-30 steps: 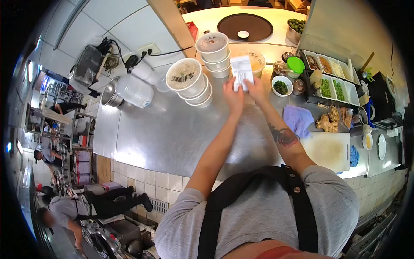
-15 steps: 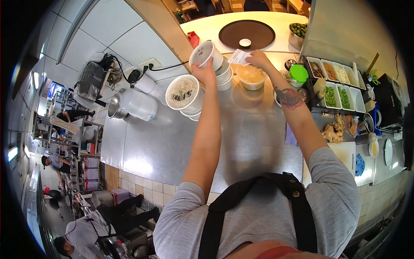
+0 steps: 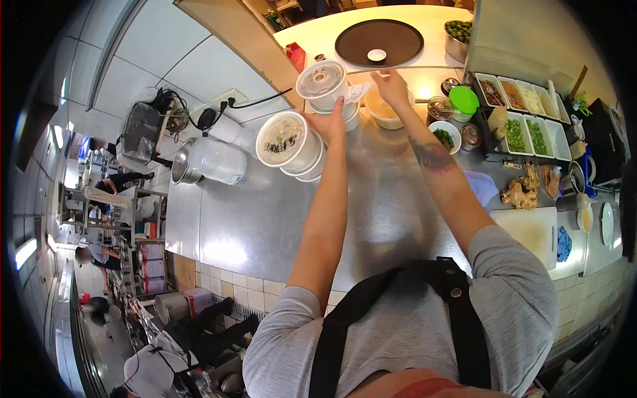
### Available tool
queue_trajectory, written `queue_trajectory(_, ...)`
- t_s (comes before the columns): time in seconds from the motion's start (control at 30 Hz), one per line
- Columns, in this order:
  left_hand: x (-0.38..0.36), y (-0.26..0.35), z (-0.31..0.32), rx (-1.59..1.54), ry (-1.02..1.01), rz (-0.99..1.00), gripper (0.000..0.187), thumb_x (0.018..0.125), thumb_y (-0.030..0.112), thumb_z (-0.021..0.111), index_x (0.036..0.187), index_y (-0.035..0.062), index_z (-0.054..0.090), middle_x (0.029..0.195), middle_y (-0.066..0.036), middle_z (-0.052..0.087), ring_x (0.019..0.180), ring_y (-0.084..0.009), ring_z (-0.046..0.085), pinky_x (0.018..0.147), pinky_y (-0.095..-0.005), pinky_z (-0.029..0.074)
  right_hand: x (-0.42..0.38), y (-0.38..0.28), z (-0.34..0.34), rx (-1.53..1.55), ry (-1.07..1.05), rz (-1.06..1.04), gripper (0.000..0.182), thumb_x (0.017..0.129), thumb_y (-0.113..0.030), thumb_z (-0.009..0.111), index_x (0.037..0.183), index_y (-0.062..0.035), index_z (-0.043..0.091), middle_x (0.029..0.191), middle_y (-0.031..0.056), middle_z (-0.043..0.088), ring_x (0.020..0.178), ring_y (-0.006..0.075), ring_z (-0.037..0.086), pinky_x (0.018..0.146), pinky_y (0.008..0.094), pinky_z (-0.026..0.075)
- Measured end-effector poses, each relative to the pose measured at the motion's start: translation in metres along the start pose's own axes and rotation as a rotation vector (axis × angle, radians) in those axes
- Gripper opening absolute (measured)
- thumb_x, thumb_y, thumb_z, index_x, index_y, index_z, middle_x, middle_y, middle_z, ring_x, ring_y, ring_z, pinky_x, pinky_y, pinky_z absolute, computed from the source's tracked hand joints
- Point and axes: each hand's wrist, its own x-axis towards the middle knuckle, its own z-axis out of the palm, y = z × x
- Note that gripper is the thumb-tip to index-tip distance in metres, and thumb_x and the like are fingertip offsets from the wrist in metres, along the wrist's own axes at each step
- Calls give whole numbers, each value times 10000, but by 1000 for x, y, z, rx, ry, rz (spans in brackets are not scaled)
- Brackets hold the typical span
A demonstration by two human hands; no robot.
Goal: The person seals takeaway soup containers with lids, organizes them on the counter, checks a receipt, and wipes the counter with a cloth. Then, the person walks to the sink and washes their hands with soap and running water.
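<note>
Left fingers (image 3: 330, 121) grip lidded tub (image 3: 321, 85), tilted | right fingers (image 3: 387, 84) pinch receipt (image 3: 357, 91)

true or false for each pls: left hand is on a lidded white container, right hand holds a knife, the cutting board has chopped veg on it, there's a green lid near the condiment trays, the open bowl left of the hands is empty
1. The left hand is on a lidded white container. True: it grips the tub from below, lifted off the steel counter.
2. The right hand holds a knife. False: it pinches a slip of paper beside the tub.
3. The cutting board has chopped vegetables on it. False: its surface shows bare.
4. A green lid sits near the condiment trays. True.
5. The open bowl to the left is empty. False: it holds food with dark and green toppings.
</note>
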Motion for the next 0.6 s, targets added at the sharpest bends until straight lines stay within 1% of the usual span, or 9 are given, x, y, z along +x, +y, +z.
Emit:
queue_trajectory(0.03, -3, -3, 4, -153, -67, -109, 990, 651, 262, 799, 1382, 7, 181, 1390, -192, 320, 1272, -295, 335, 1067, -387, 252, -15, 4, -12, 115, 73, 45, 488, 753, -370, 683, 1054, 0, 581, 1070, 220, 608, 997, 330, 590, 814, 404, 470)
queue_trajectory(0.17, -10, 2, 23, -623, -174, -556, 860, 831, 530, 544, 1444, 99, 121, 1484, -98, 220, 1363, -264, 194, 1116, -425, 125, -76, 63, -15, -55, 486, -17, 433, 785, -309, 634, 1032, 36, 548, 1018, 225, 558, 1040, 373, 529, 832, 427, 443)
queue_trajectory(0.27, -12, 18, 34, -744, -284, -627, 868, 843, 653, 405, 1450, 134, 64, 1495, -73, 194, 1372, -264, 180, 1116, -447, 116, -98, 82, -6, -150, 428, 240, 470, 767, -281, 635, 1085, 50, 535, 1059, 265, 567, 1049, 400, 536, 857, 436, 438)
queue_trajectory(0.33, -15, 22, 46, -781, -338, -612, 981, 818, 686, 416, 1437, 112, -83, 1502, -117, 123, 1373, -284, 177, 1113, -448, 160, -72, 132, 30, 150, 228, 372, 470, 770, -214, 630, 1133, 57, 505, 1016, 236, 594, 923, 317, 592, 792, 396, 469)
queue_trajectory(0.4, -17, 27, 54, -826, -392, -626, 1001, 810, 688, 432, 1437, 105, -87, 1503, -119, 124, 1374, -295, 173, 1112, -453, 155, -54, 144, 44, 287, 140, 434, 458, 767, -152, 612, 1159, 57, 502, 1006, 219, 611, 859, 259, 624, 739, 363, 487)
queue_trajectory(0.43, -16, 33, 57, -859, -423, -651, 941, 820, 683, 421, 1448, 119, 7, 1498, -86, 172, 1375, -291, 171, 1114, -461, 119, -50, 134, 50, 273, 155, 432, 444, 763, -124, 597, 1161, 54, 513, 1018, 216, 614, 859, 242, 628, 719, 350, 490)
queue_trajectory(0.5, -13, 39, 59, -852, -508, -698, 887, 831, 676, 412, 1456, 124, 109, 1491, -72, 219, 1372, -305, 177, 1114, -464, 97, -43, 115, 54, 252, 170, 460, 452, 762, -118, 571, 1177, 52, 511, 1073, 242, 594, 933, 284, 603, 774, 365, 469)
queue_trajectory(0.57, -8, 39, 50, -766, -609, -740, 884, 834, 671, 414, 1451, 108, 127, 1487, -110, 219, 1363, -340, 191, 1111, -455, 128, -41, 88, 43, 239, 164, 523, 491, 767, -161, 549, 1204, 53, 483, 1158, 296, 550, 1079, 401, 547, 926, 421, 422)
queue_trajectory(0.6, -5, 35, 45, -717, -670, -785, 892, 833, 660, 434, 1450, 97, 122, 1485, -131, 211, 1355, -352, 206, 1106, -451, 148, -32, 98, 51, 299, 185, 462, 477, 773, -155, 542, 1200, 49, 485, 1162, 293, 548, 1083, 406, 542, 927, 420, 421)
